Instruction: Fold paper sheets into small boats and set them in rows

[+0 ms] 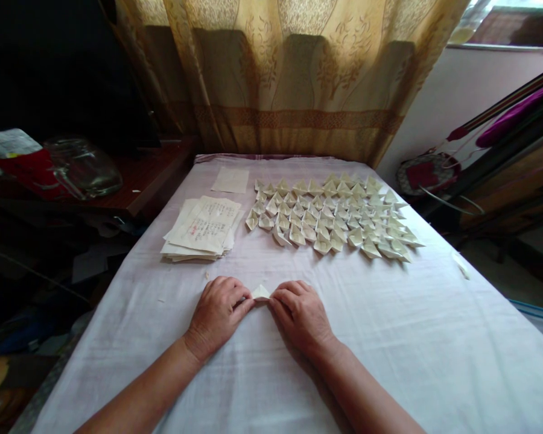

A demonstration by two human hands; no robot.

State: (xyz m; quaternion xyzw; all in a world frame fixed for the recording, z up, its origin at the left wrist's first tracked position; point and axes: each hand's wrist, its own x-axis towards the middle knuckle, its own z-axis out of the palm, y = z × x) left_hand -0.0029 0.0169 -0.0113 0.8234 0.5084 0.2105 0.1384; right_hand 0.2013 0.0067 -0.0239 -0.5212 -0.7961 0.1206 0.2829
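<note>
Two corners of a small cream folded paper piece (pixel 261 293) are pinched, one in each grip: the left hand (pixel 219 310) presses thumb against curled fingers at its left corner, and the right hand (pixel 302 316) does likewise at its right corner. The paper piece sits between the hands, its peak pointing away from the person, over a broad tabletop (pixel 402 349) covered with white cloth. Beyond the left hand lies an uneven stack of thin off-white paper sheets (pixel 203 226), the top one bearing dark and red marks; just behind it, a single square cream paper sheet (pixel 230 180) lies flat. Beyond the right hand, many cream folded paper boats (pixel 297 234) with pointed ends stand in close, uneven rows. A patterned gold-brown fabric curtain (pixel 289 78) hangs behind the far edge. To the left, a clear glass jar (pixel 84 169) rests beside a bright red container (pixel 31 175) on a separate dark reddish wooden tabletop (pixel 158 175)
</note>
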